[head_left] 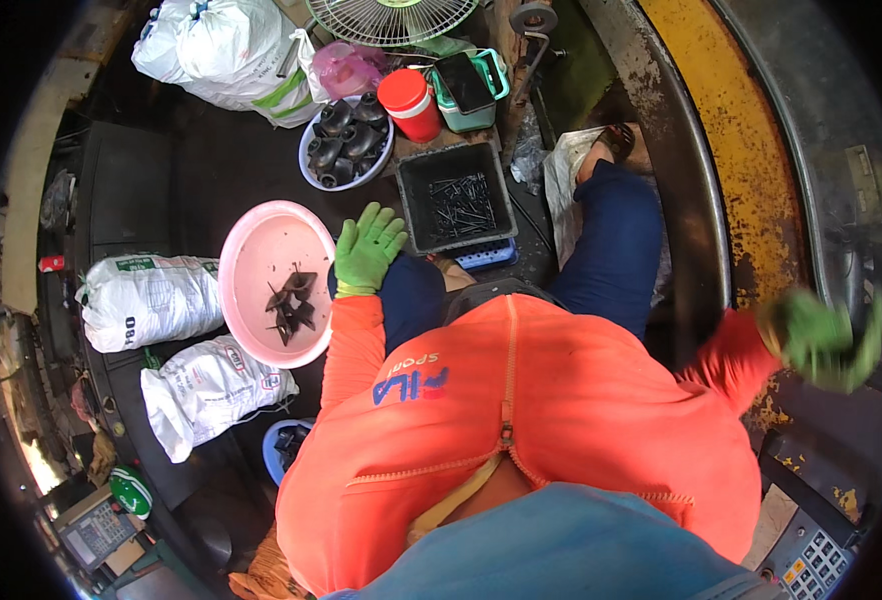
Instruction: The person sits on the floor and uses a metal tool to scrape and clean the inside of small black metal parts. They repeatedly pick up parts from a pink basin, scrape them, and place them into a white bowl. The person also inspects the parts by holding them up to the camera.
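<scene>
My left hand (369, 250), in a green glove, lies flat on my left knee with its fingers stretched out and nothing in it. Beside it stands a pink basin (243, 235) holding several dark, pointed pieces (296, 305). A black square tray (421, 225) with many thin black strips (461, 203) sits just beyond that knee, on the right. Out at the far right, my right hand (826, 340), also green-gloved, is raised beside the machine. Motion smears its fingers, and I cannot make out anything in it.
A blue-rimmed basin (386, 160) of dark rounded parts, a red jar (411, 105) and a teal basket (471, 115) stand ahead, below a fan (391, 20). White sacks (156, 300) line the left. A yellow machine frame (741, 150) curves along the right, with a keypad panel (816, 560) low down.
</scene>
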Motion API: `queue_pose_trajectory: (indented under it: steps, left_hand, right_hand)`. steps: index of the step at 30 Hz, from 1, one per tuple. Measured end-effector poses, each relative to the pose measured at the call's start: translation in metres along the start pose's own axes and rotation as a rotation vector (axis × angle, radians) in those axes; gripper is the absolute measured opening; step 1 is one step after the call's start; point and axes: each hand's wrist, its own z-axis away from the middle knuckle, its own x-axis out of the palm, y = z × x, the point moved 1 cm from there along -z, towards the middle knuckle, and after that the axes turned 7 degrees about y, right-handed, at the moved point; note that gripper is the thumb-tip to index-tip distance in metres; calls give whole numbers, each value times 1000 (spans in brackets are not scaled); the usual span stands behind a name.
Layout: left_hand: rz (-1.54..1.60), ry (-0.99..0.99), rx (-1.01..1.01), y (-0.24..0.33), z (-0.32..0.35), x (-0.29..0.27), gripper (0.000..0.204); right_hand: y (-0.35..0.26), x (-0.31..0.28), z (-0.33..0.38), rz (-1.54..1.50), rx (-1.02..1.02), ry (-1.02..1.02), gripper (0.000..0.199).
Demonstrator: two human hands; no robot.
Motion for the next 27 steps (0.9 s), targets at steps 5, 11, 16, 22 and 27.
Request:
queue_pose_trajectory:
  steps: [5, 11, 16, 22, 27]
  left_hand:
    - [-133, 72, -5, -9, -15, -5, 60]
    - [-208, 129, -44, -8, -16, -7, 63]
    - [-412, 309, -81, -12, -19, 4, 61]
    - [-922, 252, -118, -51, -93, 85, 53]
    - [-1603, 81, 237, -91, -200, 141, 63]
  right_hand:
    - [-60, 138, 149, -461, 1124, -695, 24]
    - [-102, 236, 304, -578, 1998, -873, 49]
    - [-120, 253, 353, -438, 1750, -1012, 50]
    - [-115, 259, 341, -301, 1451, -1185, 51]
    - [-114, 252, 324, -348, 1493, -1224, 52]
